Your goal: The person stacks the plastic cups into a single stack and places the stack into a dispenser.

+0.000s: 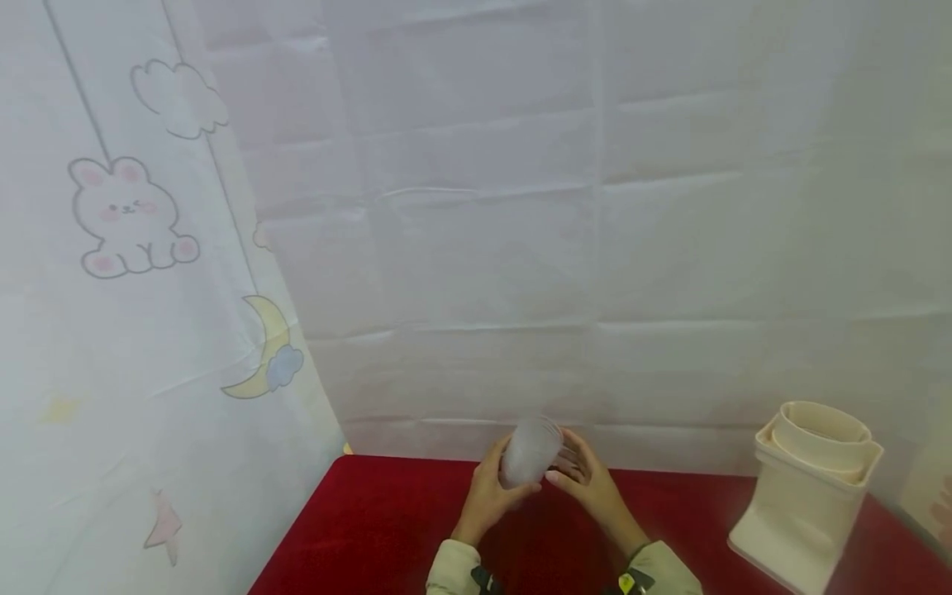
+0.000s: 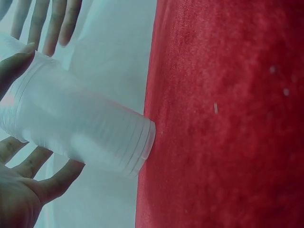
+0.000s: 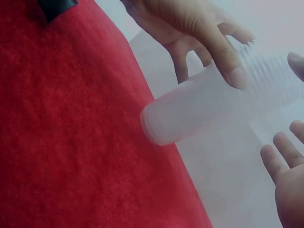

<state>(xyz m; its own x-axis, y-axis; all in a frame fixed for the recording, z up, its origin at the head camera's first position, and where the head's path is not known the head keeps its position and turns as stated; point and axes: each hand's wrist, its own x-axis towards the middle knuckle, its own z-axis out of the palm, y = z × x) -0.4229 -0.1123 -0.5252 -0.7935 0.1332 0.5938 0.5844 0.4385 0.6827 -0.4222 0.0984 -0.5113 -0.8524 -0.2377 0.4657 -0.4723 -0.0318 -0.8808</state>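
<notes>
A stack of clear plastic cups (image 1: 531, 450) is held up above the red tabletop, tilted, with the closed bottom end towards me. My left hand (image 1: 487, 492) grips the stack, thumb on one side and fingers on the other. To the right of the cups is my right hand (image 1: 595, 483), its fingers spread and loosely bent. In the right wrist view the nested rims of the stack (image 3: 190, 104) lie near the right hand (image 3: 289, 185), whose fingers stand apart from the cups. Whether the right thumb touches the rims, I cannot tell.
A cream plastic holder (image 1: 792, 516) with a round collar (image 1: 821, 442) on top stands at the right of the red-covered table (image 1: 379, 529). Behind the table hangs a pale creased sheet (image 1: 476, 264); a printed curtain (image 1: 134, 347) runs along the left.
</notes>
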